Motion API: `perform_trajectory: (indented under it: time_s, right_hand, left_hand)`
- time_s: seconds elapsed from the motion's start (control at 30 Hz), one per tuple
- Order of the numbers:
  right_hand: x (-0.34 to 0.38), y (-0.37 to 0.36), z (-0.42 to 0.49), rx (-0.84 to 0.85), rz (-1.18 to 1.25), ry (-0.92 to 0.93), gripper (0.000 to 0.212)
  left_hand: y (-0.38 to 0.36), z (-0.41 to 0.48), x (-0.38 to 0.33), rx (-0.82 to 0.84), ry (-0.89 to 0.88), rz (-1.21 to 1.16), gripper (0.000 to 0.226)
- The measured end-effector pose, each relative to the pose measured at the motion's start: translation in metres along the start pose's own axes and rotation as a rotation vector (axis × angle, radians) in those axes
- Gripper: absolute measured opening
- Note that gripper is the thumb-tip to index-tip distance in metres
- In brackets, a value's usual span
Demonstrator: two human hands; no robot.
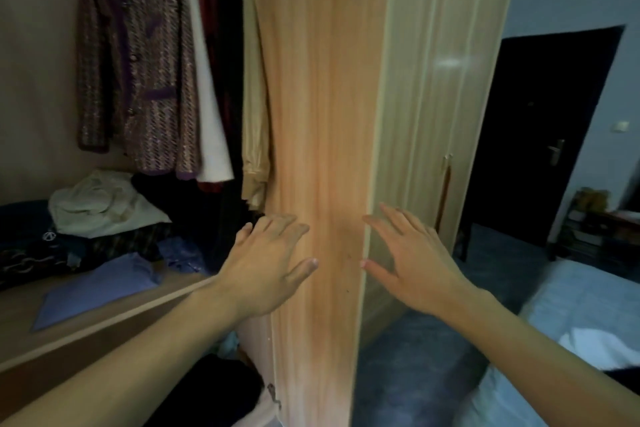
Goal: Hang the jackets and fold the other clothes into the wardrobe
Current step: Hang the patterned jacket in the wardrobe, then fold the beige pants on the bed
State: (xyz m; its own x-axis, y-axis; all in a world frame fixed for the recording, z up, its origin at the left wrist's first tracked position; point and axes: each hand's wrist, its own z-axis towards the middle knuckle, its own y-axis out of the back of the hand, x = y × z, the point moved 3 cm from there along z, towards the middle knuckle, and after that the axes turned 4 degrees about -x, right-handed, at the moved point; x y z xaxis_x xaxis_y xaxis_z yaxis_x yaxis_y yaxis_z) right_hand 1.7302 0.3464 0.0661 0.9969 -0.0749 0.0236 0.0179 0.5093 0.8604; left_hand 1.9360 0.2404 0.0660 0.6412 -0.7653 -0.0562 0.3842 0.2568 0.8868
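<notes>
An open wooden wardrobe door [318, 115] stands edge-on in front of me. My left hand [266, 260] lies flat and open on its inner face, fingers spread. My right hand [412, 260] is open on the door's outer side, fingers at its edge. Inside the wardrobe hang a purple tweed jacket [138, 73], a white garment [211, 115], a dark one and a beige jacket [254, 122]. On the shelf [20, 316] lie a folded lilac garment [100, 288], a crumpled cream cloth [100, 201] and dark clothes [31, 246].
A closed pale wardrobe door [440, 97] is to the right. Beyond it is a dark room door [540, 136] with a handle. A bed with light blue bedding [571, 316] sits at lower right, with dark carpet [433, 357] between it and the wardrobe.
</notes>
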Motion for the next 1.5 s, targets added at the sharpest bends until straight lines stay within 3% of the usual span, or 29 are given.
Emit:
perform_trajectory:
  time_s: [0.4,0.83,1.17,1.5]
  right_hand:
    - [-0.075,0.067,-0.109,-0.030,-0.141,-0.318,0.072]
    - [-0.064,0.099,-0.262,0.096,-0.312,-0.737,0.068]
    - [-0.085,0.145,-0.385,0.060,-0.306,-1.039,0.072]
    - [-0.165,0.187,-0.499,-0.011,-0.254,-1.110,0.073]
  left_hand:
    - [-0.033,0.017,-0.112,0.045,-0.313,-0.155,0.063]
    - [-0.095,-0.023,-0.193,0.189,-0.513,-0.506,0.066]
    - [-0.113,-0.069,-0.293,0.336,-0.680,-0.541,0.058]
    - [-0.112,-0.085,-0.441,0.325,-0.751,-0.547,0.056]
